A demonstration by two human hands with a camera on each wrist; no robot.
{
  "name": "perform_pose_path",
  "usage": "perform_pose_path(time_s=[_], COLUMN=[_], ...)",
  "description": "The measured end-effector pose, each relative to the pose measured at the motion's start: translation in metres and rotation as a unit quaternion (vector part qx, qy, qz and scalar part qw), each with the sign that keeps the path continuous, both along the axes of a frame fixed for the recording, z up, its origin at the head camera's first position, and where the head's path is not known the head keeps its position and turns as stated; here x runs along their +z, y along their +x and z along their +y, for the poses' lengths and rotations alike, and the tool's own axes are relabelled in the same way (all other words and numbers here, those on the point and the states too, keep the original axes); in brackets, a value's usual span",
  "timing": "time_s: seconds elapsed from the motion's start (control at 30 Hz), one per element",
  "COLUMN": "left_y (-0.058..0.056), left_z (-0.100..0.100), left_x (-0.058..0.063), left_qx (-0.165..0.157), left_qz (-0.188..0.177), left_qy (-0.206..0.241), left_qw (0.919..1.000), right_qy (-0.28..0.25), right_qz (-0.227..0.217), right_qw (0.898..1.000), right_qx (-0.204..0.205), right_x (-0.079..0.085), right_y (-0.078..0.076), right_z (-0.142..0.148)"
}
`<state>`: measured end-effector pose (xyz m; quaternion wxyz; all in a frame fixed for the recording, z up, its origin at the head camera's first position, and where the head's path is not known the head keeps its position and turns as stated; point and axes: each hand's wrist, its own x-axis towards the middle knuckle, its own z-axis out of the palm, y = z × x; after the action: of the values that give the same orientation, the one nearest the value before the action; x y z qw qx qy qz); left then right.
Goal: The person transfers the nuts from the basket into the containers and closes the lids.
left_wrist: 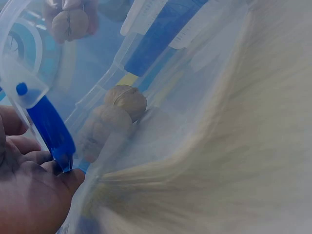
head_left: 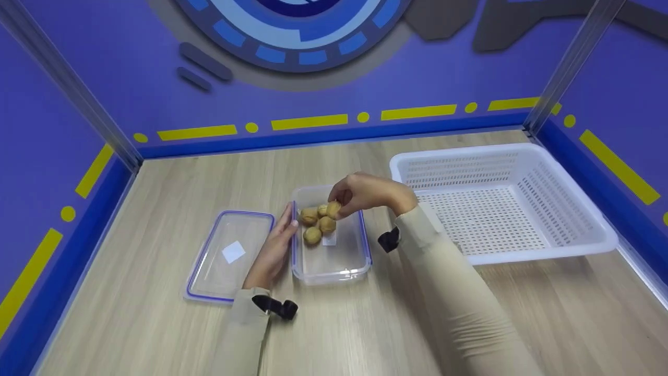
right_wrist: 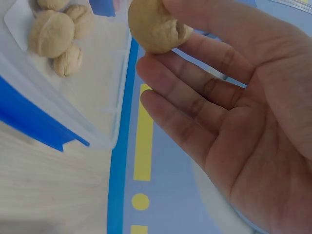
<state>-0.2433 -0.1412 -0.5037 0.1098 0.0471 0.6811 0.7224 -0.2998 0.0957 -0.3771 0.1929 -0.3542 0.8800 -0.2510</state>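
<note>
Several walnuts (head_left: 312, 235) lie in a clear plastic food container (head_left: 334, 263) with blue side latches, grouped toward its far half. My right hand (head_left: 365, 192) pinches one walnut (right_wrist: 155, 25) between thumb and fingers, over the container's far right part; the remaining fingers extend below it in the right wrist view. Along the container's left wall, my left hand (head_left: 275, 249) rests with fingers extended, touching the side near the blue latch (left_wrist: 51, 129). The container's lid (head_left: 209, 277), clear with a blue seal and a white label, lies flat left of the left hand.
A large white perforated basket (head_left: 503, 257) stands to the right on the wooden table (head_left: 167, 183), behind the right forearm. Blue-purple panels (head_left: 313, 99) with yellow marks wall in the back and both sides.
</note>
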Motion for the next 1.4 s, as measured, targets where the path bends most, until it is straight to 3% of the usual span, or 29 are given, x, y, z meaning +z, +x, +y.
perform_pose_path(time_s=[0.53,0.97,1.4], left_y=[0.001,-0.001,-0.001], left_z=[0.001,0.000,0.001], left_x=[0.004,0.001,0.000], left_qx=[0.005,-0.010,-0.005], left_qz=[-0.005,-0.004,-0.009], left_qy=[-0.005,0.000,0.000], left_qw=[1.0000,0.9999,0.9999], right_qy=[0.021,0.047,0.083], right_qz=[-0.046,-0.040,-0.050], right_qw=[0.999,0.998,0.995], right_qx=[-0.003,0.003,-0.009], right_x=[-0.018,-0.033,-0.042], right_y=[0.001,0.001,0.000], right_z=[-0.029,-0.043,-0.047])
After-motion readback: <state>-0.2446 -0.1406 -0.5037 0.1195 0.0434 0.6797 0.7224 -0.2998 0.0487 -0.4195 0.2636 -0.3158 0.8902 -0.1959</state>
